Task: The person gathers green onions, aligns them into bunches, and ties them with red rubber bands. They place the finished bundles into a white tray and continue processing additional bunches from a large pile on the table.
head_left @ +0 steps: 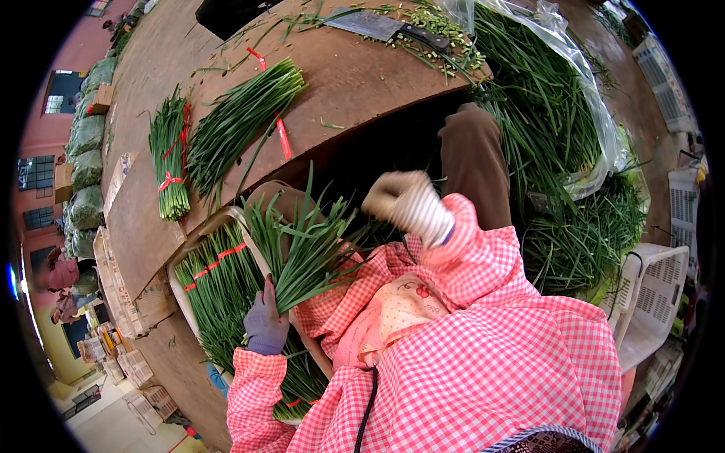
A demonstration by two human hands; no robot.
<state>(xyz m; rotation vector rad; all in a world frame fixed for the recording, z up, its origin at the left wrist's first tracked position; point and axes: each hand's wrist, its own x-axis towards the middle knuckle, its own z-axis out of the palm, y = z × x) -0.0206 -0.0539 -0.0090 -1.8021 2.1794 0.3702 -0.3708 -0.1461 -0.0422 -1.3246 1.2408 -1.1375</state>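
Note:
My left hand [266, 326], in a grey-purple glove, is closed around the base of a bunch of green garlic chives [302, 253]. The leaves fan out away from it above my lap. To the right my right hand [400, 200] hangs over the dark gap by my knee, its fingers smeared by motion. On the brown tabletop, a loose pile of chives [243, 124] lies across a red tie strip [283, 138]. Left of that pile sits a chive bundle [171, 155] bound with red ties. A crate [183, 291] beside my left hand holds chives with red bands.
A cleaver [370, 25] lies among chopped stem ends at the table's [362, 83] far side. At right, a large heap of chives [521, 98] rests in clear plastic [604, 143]. A white crate [655, 291] stands beyond it. Filled sacks [85, 166] line the far left.

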